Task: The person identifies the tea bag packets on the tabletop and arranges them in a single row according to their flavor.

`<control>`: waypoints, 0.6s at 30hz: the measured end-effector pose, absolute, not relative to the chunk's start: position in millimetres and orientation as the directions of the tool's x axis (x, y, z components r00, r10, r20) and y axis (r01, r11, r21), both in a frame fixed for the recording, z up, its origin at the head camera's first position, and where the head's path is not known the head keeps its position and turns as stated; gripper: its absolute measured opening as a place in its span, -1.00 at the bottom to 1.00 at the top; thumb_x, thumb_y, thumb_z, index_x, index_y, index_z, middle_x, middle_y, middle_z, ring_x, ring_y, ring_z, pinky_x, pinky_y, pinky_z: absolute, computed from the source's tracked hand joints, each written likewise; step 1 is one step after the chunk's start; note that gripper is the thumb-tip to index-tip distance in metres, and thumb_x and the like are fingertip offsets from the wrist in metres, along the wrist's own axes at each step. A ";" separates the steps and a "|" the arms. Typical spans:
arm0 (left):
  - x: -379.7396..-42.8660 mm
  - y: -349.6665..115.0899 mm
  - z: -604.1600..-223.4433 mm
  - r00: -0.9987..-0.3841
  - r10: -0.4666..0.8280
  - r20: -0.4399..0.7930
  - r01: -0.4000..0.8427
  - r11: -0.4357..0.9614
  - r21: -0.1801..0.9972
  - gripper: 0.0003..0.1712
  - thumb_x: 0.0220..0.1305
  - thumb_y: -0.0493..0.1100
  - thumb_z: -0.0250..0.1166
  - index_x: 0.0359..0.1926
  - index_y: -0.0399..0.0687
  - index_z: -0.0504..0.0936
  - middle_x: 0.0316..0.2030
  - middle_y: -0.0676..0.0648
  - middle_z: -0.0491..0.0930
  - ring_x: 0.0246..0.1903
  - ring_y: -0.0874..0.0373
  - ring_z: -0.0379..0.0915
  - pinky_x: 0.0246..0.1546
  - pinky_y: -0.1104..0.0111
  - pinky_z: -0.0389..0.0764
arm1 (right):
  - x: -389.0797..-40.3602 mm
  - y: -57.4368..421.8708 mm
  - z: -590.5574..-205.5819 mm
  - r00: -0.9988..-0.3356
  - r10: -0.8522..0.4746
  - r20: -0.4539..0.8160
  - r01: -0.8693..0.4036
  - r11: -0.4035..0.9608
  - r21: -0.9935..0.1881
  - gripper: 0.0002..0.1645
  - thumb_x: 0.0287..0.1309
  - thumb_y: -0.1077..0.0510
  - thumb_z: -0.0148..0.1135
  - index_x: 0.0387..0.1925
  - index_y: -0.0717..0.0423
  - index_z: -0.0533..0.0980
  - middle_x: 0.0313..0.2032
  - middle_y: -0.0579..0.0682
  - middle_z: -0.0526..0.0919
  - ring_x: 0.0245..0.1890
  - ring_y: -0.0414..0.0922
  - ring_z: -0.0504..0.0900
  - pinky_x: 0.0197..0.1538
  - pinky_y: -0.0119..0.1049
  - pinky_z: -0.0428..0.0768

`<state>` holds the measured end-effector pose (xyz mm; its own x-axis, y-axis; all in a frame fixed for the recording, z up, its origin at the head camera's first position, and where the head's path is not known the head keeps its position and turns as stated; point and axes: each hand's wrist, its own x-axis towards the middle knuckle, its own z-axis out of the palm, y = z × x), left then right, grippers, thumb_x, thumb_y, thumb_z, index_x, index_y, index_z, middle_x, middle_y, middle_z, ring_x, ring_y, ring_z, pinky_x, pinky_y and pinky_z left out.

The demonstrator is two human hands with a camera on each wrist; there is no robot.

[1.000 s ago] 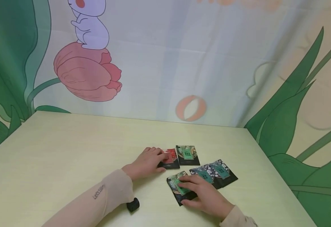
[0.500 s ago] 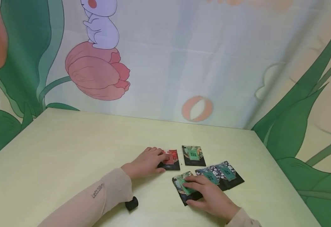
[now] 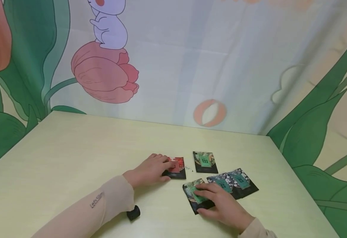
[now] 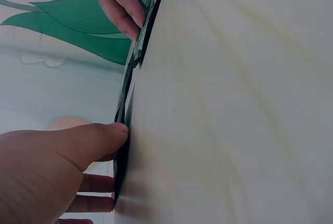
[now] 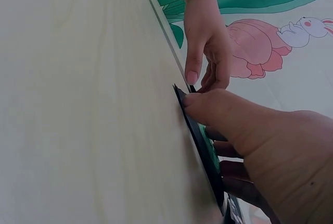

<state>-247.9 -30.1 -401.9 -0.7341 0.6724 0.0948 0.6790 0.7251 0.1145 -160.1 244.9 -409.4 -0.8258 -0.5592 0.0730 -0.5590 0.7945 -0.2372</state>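
In the head view my left hand [image 3: 151, 169] lies over the left side of a flat red-and-black packet [image 3: 179, 165], its fingers relaxed and touching it. The left wrist view has that thumb [image 4: 112, 136] against the packet's edge. Spread fingers of my right hand [image 3: 224, 205] rest on a green-and-black packet [image 3: 192, 195] with a leafy print. In the right wrist view its thumb touches the near edge of that dark packet [image 5: 200, 143]. Both packets lie on the table. The parts beneath the hands are hidden.
Another green packet [image 3: 205, 162] lies behind the right hand's one. Beside that hand, two dark packets with white blossoms [image 3: 241, 180] overlap. Tiny dark specks [image 3: 189, 169] show on the pale table [image 3: 102, 142]. A printed curtain [image 3: 161, 66] hangs behind. A small black device [image 3: 133, 213] sits under the left wrist.
My left hand has slid the red packet leftward, so the gap to the green packet behind has widened. The right hand stays on its packet. The head view has turned slightly left.
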 end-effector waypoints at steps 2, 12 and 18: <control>-246.8 -32.0 -401.2 -0.733 0.674 0.087 0.680 0.725 0.113 -0.41 0.23 0.11 0.28 0.24 0.04 0.47 0.11 -0.08 0.52 0.13 0.01 0.41 0.26 0.11 0.35 | -159.5 245.4 -409.5 -0.825 -0.560 0.077 -0.561 0.794 -0.234 -0.37 0.14 -0.35 0.18 0.14 -0.14 0.55 0.22 -0.21 0.47 0.21 -0.11 0.45 0.17 -0.06 0.56; -239.2 -45.4 -401.3 -0.717 0.691 0.091 0.697 0.712 0.087 -0.41 0.23 0.10 0.29 0.23 0.01 0.48 0.06 -0.09 0.54 0.08 0.00 0.44 0.24 0.11 0.38 | -159.1 245.2 -408.6 -0.835 -0.548 0.054 -0.541 0.799 -0.263 -0.37 0.13 -0.32 0.22 0.15 -0.11 0.54 0.23 -0.17 0.48 0.27 -0.03 0.42 0.29 0.08 0.42; -233.4 -53.5 -401.4 -0.704 0.701 0.119 0.710 0.699 0.083 -0.46 0.22 0.08 0.31 0.16 -0.02 0.52 0.03 -0.07 0.56 0.04 0.02 0.47 0.21 0.12 0.41 | -160.6 245.7 -408.9 -0.828 -0.556 0.070 -0.554 0.794 -0.250 -0.39 0.11 -0.27 0.26 0.14 -0.10 0.55 0.22 -0.17 0.48 0.26 -0.05 0.43 0.32 0.07 0.39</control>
